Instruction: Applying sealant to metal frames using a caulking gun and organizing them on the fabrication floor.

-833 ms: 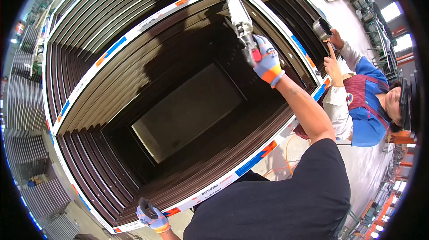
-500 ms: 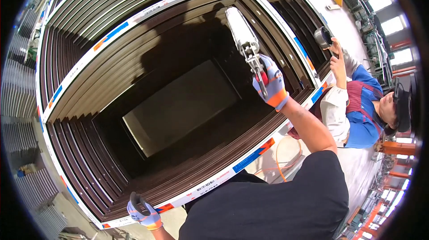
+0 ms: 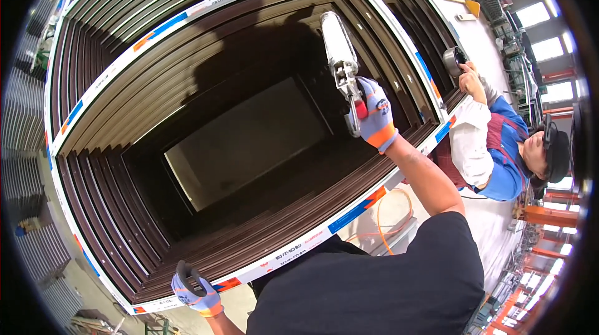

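The gloved right hand (image 3: 377, 115), clasping a white-silver caulking gun (image 3: 340, 54), has backed off the brown metal frames' (image 3: 281, 226) corner; left hand (image 3: 197, 292) grip unclear.

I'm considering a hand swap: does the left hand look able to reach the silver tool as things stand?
Probably not without a stretch: the left hand is by the frame's near edge; the silver tool is across the opening, in the right hand. Nothing visible blocks the way.

Black, red lettering (image 3: 289, 256) — on white strip (image 3: 249, 277) edging brown frames (image 3: 262, 244).
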